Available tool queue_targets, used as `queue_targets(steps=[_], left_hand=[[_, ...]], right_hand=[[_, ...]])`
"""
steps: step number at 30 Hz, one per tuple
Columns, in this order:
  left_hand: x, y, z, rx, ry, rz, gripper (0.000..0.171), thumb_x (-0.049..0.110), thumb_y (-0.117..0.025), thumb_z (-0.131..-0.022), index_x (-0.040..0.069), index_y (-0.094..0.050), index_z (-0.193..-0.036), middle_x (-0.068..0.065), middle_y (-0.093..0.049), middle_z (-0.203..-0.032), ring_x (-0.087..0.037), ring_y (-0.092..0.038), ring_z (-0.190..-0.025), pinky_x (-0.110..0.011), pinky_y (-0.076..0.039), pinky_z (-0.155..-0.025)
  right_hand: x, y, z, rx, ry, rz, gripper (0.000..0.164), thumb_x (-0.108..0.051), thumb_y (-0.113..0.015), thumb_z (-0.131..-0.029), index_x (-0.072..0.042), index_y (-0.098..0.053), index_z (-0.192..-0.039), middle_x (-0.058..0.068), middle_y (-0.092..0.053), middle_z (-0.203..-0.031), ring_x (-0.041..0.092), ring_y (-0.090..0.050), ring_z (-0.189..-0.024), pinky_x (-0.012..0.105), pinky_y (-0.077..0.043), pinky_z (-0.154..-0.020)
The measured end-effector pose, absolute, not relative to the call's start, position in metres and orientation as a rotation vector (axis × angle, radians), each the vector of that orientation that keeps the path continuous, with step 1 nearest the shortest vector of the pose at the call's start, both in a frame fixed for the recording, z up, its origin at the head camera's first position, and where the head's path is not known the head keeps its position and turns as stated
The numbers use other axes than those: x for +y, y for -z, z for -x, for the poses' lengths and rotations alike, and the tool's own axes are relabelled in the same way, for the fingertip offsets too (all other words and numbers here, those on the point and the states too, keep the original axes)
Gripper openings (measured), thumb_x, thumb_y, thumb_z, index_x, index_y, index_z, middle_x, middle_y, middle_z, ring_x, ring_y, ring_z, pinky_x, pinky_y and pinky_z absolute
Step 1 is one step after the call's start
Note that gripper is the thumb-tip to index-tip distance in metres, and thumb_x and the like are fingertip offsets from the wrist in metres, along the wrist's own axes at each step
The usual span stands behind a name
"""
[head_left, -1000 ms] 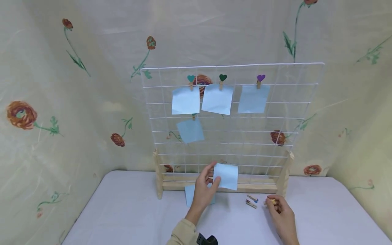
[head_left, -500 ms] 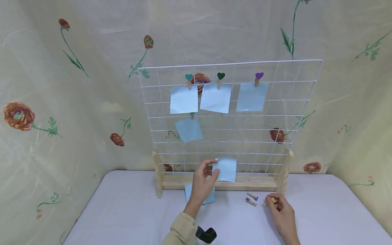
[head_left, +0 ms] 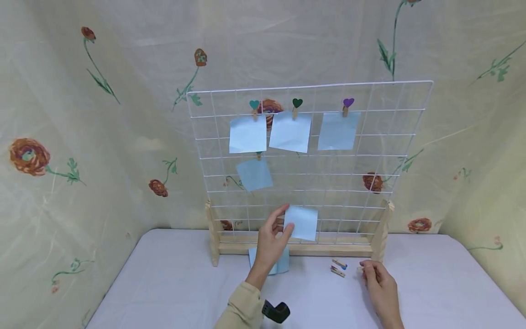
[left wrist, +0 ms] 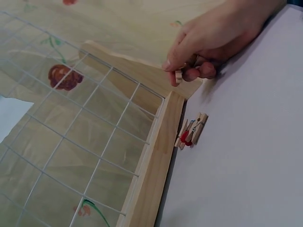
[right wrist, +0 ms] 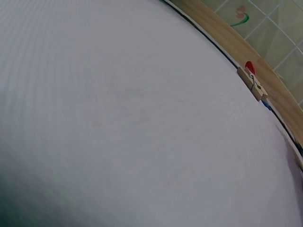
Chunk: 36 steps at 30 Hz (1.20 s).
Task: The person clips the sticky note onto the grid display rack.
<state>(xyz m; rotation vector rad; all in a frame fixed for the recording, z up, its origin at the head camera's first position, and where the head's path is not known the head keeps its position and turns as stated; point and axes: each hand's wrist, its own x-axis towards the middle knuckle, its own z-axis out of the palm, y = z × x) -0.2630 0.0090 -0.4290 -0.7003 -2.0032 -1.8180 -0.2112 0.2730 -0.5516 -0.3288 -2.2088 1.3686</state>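
Presumably, the blue sheet [head_left: 302, 223] is held by its nine-o'clock edge to leave its face uncovered; in the head view it is at the left hand's [head_left: 270, 244] two o'clock, thumb and fingers pinching it. The right hand [head_left: 380, 285] pinches a clothespin [left wrist: 179, 76], loose clips [head_left: 338, 271] at its ten o'clock.

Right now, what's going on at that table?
A person's left hand holds a pale blue paper square before the lower part of a white wire grid. The right hand pinches a wooden clothespin near loose clothespins on the table. Four squares hang clipped higher up.
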Motion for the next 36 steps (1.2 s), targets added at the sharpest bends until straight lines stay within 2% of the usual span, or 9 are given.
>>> queue_targets(steps=[4,8,14,20,27,33,36], left_hand=[[0.008,0.427,0.263,-1.998,1.805,0.703,0.045,0.002,-0.061,-0.089,0.007,-0.051,-0.133,-0.009,-0.057,-0.130,-0.025,-0.061,-0.092,-0.025,-0.053,-0.076],[0.007,0.424,0.264,-1.999,1.786,0.684,0.046,0.003,-0.061,-0.089,0.008,-0.050,-0.134,-0.009,-0.057,-0.129,-0.026,-0.062,-0.094,-0.026,-0.054,-0.078],[0.006,0.418,0.266,-1.956,1.762,0.683,0.045,0.003,-0.061,-0.089,0.007,-0.051,-0.133,-0.011,-0.059,-0.127,-0.027,-0.062,-0.095,-0.023,-0.052,-0.075],[0.005,0.414,0.268,-1.903,1.759,0.673,0.044,0.002,-0.062,-0.088,0.006,-0.053,-0.131,-0.014,-0.061,-0.122,-0.028,-0.062,-0.093,-0.021,-0.051,-0.072],[0.004,0.408,0.268,-1.886,1.789,0.659,0.045,0.003,-0.061,-0.089,0.010,-0.053,-0.133,-0.011,-0.060,-0.123,-0.026,-0.061,-0.093,-0.020,-0.050,-0.075],[0.001,0.403,0.268,-1.880,1.778,0.656,0.044,0.004,-0.061,-0.090,0.009,-0.052,-0.133,-0.011,-0.060,-0.125,-0.026,-0.061,-0.090,-0.020,-0.050,-0.073],[0.002,0.400,0.269,-1.884,1.780,0.644,0.044,0.003,-0.060,-0.090,0.009,-0.052,-0.133,-0.011,-0.059,-0.127,-0.025,-0.062,-0.090,-0.020,-0.049,-0.073]], right_hand=[[0.272,0.551,0.210,-2.218,-1.386,0.326,0.028,-0.026,-0.045,-0.100,-0.005,-0.063,-0.104,-0.004,-0.063,-0.071,-0.001,-0.056,-0.060,0.012,-0.044,-0.058],[0.272,0.553,0.212,-2.212,-1.427,0.274,0.027,-0.024,-0.045,-0.100,-0.004,-0.062,-0.109,0.000,-0.067,-0.077,0.001,-0.062,-0.065,0.012,-0.048,-0.063],[0.273,0.554,0.212,-2.239,-1.445,0.178,0.026,-0.021,-0.046,-0.099,-0.004,-0.055,-0.117,0.003,-0.065,-0.085,0.003,-0.062,-0.065,0.014,-0.048,-0.063],[0.274,0.556,0.210,-2.301,-1.421,0.083,0.024,-0.018,-0.045,-0.100,-0.004,-0.052,-0.119,0.006,-0.065,-0.090,0.005,-0.062,-0.064,0.017,-0.049,-0.061],[0.274,0.557,0.214,-2.262,-1.480,0.186,0.022,-0.019,-0.051,-0.097,-0.004,-0.051,-0.113,-0.008,-0.063,-0.075,0.002,-0.058,-0.060,0.018,-0.049,-0.056],[0.272,0.555,0.210,-2.346,-1.444,0.226,0.027,-0.027,-0.047,-0.099,-0.007,-0.056,-0.115,0.004,-0.066,-0.085,0.000,-0.058,-0.066,0.018,-0.050,-0.060],[0.272,0.555,0.209,-2.372,-1.411,0.160,0.027,-0.023,-0.049,-0.099,-0.008,-0.056,-0.120,0.010,-0.068,-0.093,-0.001,-0.059,-0.071,0.017,-0.051,-0.062]])
